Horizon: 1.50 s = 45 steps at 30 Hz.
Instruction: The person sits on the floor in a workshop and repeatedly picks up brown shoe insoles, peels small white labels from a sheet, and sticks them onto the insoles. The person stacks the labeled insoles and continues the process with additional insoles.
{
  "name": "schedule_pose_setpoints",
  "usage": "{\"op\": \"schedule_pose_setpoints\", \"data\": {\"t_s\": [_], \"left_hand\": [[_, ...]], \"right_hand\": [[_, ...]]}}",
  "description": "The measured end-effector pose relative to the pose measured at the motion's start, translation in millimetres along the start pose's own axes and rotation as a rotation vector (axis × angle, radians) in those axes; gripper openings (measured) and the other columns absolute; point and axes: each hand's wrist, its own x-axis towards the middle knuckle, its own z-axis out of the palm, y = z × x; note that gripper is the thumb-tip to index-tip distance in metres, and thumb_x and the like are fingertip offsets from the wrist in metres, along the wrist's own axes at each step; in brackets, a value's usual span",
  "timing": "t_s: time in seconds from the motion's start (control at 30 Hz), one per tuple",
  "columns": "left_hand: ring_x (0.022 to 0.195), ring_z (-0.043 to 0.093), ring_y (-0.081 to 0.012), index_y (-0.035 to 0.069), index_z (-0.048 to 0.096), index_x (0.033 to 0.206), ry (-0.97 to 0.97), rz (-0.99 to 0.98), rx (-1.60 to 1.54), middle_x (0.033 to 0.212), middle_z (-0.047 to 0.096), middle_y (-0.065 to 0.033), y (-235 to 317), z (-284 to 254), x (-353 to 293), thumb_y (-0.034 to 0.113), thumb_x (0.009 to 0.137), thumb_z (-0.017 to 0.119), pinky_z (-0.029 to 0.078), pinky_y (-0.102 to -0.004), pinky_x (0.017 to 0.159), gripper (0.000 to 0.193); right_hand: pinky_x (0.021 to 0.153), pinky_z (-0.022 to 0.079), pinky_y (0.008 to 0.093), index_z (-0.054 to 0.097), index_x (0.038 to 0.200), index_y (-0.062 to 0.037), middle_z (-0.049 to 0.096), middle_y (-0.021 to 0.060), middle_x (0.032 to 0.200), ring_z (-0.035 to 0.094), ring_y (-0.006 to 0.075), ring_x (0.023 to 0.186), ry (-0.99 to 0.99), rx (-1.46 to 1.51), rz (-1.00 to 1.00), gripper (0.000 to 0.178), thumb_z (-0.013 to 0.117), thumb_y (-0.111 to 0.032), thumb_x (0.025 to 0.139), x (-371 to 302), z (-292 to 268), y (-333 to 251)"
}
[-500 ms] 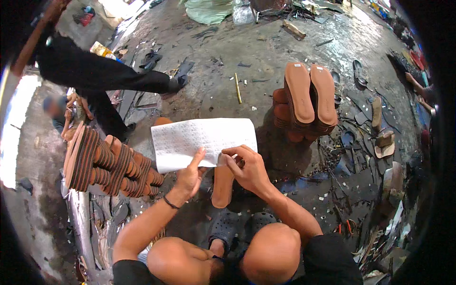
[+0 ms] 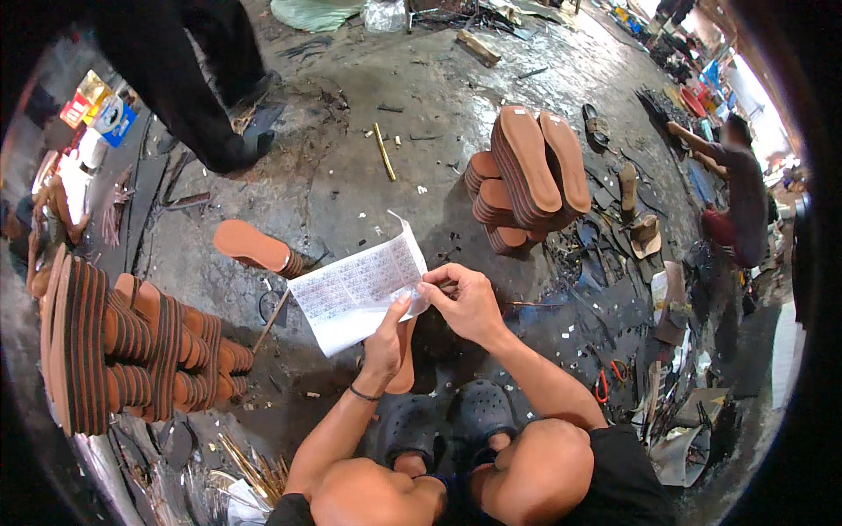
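Observation:
My left hand (image 2: 383, 349) grips a white sheet of small printed labels (image 2: 346, 285) by its lower right part, thumb on top. At the sheet's right edge my right hand (image 2: 465, 302) is closed in a pinch on its corner; whether a single label is between the fingertips is too small to tell. Below the sheet lies a brown shoe sole (image 2: 402, 375), partly hidden by the paper and my left hand. Another brown sole with striped edges (image 2: 254, 247) rests on the floor beyond the sheet's left side.
Striped brown soles are piled at left (image 2: 132, 351) and at right (image 2: 526, 167), the right ones topped by two with small white stickers. A yellow stick (image 2: 384, 152), scissors with orange handles (image 2: 605, 381) and scraps litter the floor. Someone's dark-trousered legs (image 2: 184, 88) stand far left; another person (image 2: 741, 188) sits at right.
The sheet has tilted and come nearer my knees, its upper right corner now curled up. My view has shifted right. The dark-trousered legs have changed stance. Both hands keep hold.

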Motion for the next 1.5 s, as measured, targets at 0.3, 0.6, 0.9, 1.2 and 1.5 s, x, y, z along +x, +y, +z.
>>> {"op": "schedule_pose_setpoints", "data": {"t_s": [0.3, 0.6, 0.9, 1.2, 1.5], "left_hand": [[0.108, 0.059, -0.015, 0.0, 0.063, 0.118, 0.139, 0.001, -0.128, 0.116, 0.063, -0.0056, 18, -5, -6, 0.018, 0.098, 0.06, 0.046, -0.0288, 0.096, 0.027], [0.112, 0.058, -0.0157, -0.002, 0.06, 0.124, 0.112, 0.074, -0.049, 0.121, 0.062, -0.0074, 25, 0, -15, 0.021, 0.101, 0.055, 0.044, -0.0303, 0.099, 0.033], [0.099, 0.061, -0.0126, 0.005, 0.061, 0.116, 0.215, 0.021, -0.199, 0.108, 0.064, -0.0036, 25, -5, -6, 0.022, 0.097, 0.061, 0.05, -0.0291, 0.086, 0.025], [0.105, 0.061, -0.0172, 0.005, 0.057, 0.125, 0.257, 0.093, -0.024, 0.117, 0.062, -0.0067, 20, -8, -3, 0.025, 0.096, 0.063, 0.05, -0.0326, 0.09, 0.035], [0.111, 0.06, -0.0206, 0.003, 0.052, 0.128, 0.316, 0.101, -0.087, 0.119, 0.061, -0.0087, 11, -10, 5, 0.016, 0.095, 0.063, 0.048, -0.0357, 0.098, 0.038]], "right_hand": [[0.065, 0.056, 0.032, 0.068, 0.095, -0.0004, 0.067, 0.0137, 0.087, 0.07, 0.0216, 0.072, 0.046, -0.268, -0.117, 0.016, 0.074, -0.011, 0.084, -6, 30, -40], [0.069, 0.058, 0.0307, 0.069, 0.096, 0.0033, 0.071, 0.0147, 0.093, 0.071, 0.0198, 0.079, -0.013, -0.122, -0.023, 0.017, 0.073, -0.01, 0.086, -7, 34, -44], [0.068, 0.054, 0.028, 0.063, 0.092, 0.0024, 0.07, 0.0089, 0.086, 0.066, 0.0113, 0.077, -0.043, -0.136, -0.225, 0.011, 0.068, -0.008, 0.09, -1, 30, -33], [0.068, 0.056, 0.0292, 0.056, 0.109, 0.0006, 0.07, 0.0102, 0.086, 0.069, 0.0155, 0.077, -0.111, -0.067, -0.171, 0.028, 0.071, -0.008, 0.087, 10, 27, -18], [0.063, 0.051, 0.0254, 0.062, 0.098, 0.0015, 0.067, 0.0078, 0.08, 0.064, 0.0104, 0.071, -0.19, 0.27, 0.013, 0.021, 0.068, -0.018, 0.092, 22, -4, -3]]}}
